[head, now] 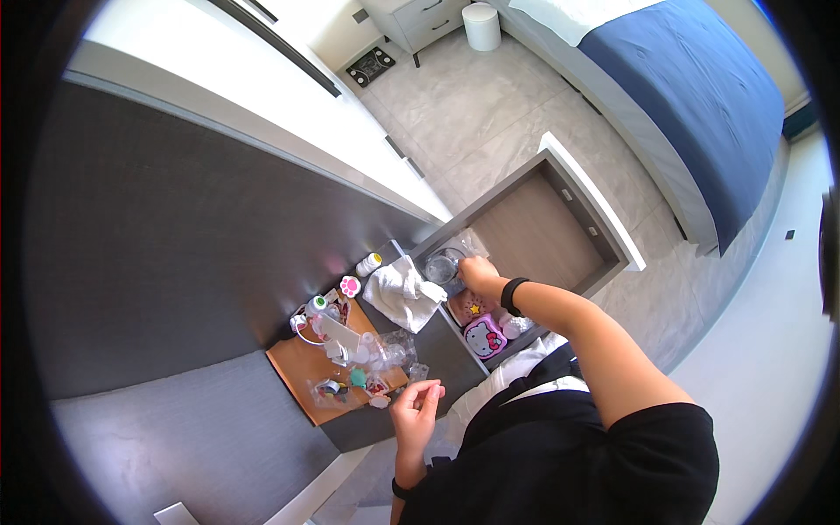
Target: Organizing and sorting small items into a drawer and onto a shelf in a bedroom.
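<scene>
My right hand (476,274) reaches into the pulled-out drawer (459,220), its fingers at the rim of a clear round container (441,268); the fingertips are partly hidden, so a firm hold cannot be told. Clear plastic packaging (469,243) lies beside it. Nearer the drawer's back are a brown pouch with a star (474,307), a pink Hello Kitty box (485,337) and a white textured item (515,326). My left hand (417,407) hovers by the desk edge, fingers curled, with nothing visible in it. A crumpled white cloth (401,292) rests on the desk beside the drawer.
An orange-brown board (295,374) on the dark desk carries several small plastic items and bags. A white bottle (369,264) and a pink paw-print item (350,286) stand by the dark panel. Beyond the drawer is a bed with a blue cover (689,105).
</scene>
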Available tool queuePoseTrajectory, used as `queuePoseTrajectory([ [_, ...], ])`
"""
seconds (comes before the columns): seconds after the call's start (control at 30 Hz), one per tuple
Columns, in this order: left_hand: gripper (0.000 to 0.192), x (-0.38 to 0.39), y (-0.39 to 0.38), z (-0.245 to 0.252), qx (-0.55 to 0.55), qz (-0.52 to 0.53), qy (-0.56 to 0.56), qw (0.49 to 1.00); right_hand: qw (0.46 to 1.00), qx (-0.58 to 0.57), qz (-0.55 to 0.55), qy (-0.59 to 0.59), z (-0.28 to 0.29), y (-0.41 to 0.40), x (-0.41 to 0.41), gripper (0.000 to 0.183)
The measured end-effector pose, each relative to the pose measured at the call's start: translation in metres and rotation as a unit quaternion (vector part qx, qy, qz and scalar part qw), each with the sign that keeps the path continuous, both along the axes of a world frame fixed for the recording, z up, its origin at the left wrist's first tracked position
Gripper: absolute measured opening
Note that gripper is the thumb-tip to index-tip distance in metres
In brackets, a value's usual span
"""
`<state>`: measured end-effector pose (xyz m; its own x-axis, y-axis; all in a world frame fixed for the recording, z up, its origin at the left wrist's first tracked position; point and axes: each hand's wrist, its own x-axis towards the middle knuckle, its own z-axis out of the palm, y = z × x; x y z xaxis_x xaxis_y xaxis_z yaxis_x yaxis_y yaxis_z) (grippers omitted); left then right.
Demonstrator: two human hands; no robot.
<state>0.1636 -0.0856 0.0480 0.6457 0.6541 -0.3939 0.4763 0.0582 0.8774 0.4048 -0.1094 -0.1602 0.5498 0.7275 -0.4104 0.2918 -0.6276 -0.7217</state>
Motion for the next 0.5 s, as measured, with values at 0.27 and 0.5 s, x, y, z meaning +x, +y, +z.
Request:
queuePoseTrajectory([
  [0.27,0.013,-0.008,0.01,-0.003,0.048,-0.013,-0.009,0.999,0.981,0.023,0.086,-0.173,0.026,-0.01,-0.007,0.023],
  [0.5,0.012,-0.011,0.007,-0.004,0.052,-0.018,-0.004,0.999,0.843,0.116,0.442,-0.285,0.023,-0.032,-0.01,0.054],
])
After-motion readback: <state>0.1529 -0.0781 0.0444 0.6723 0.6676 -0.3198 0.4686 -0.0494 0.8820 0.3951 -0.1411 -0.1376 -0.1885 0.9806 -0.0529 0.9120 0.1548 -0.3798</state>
